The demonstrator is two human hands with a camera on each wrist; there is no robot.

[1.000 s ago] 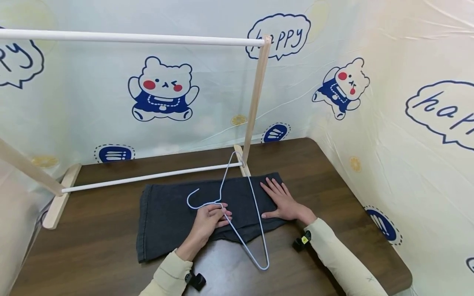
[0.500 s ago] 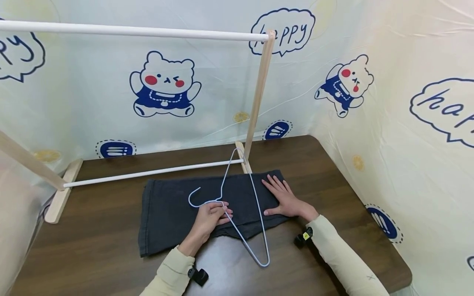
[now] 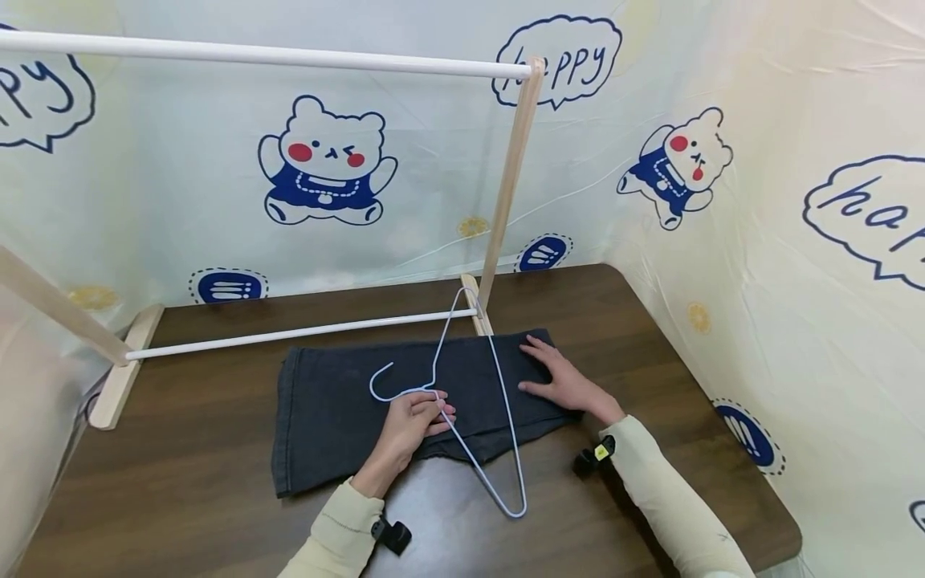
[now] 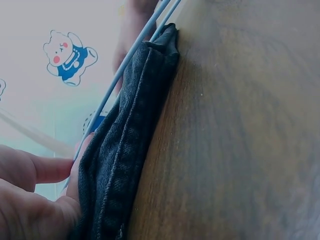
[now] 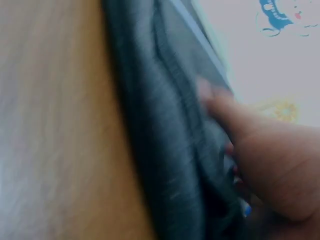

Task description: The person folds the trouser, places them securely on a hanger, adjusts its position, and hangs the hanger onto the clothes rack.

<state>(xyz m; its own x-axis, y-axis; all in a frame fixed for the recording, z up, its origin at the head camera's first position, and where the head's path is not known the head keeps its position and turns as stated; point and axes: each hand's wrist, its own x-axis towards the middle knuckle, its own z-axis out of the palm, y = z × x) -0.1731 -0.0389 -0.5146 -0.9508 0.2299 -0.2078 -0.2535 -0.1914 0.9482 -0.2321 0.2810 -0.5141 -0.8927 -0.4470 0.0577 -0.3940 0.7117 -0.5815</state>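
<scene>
Dark denim trousers [image 3: 332,417] lie folded on the table in the head view. Over them is a pale blue wire hanger [image 3: 508,405], its hook pointing left. My left hand [image 3: 410,421] pinches the hanger near the base of its hook between thumb and fingers, low over the cloth. In the left wrist view the thumb [image 4: 50,169] presses toward the wire, beside the fabric edge. My right hand [image 3: 567,387] is at the right end of the trousers, fingers slightly bent and holding nothing. The right wrist view shows its thumb [image 5: 220,102] close over the denim, blurred.
A rack stands behind the trousers, with a white top rail [image 3: 289,55], a white lower bar [image 3: 303,331] and wooden posts [image 3: 509,185]. The hanger's far end overlaps the rack's right foot [image 3: 470,286]. A printed curtain [image 3: 433,160] surrounds the brown table [image 3: 181,449].
My right hand has gone from spread flat on the denim to bent fingers drawn closer together. The left hand keeps its pinch on the hanger. The head view has tilted slightly.
</scene>
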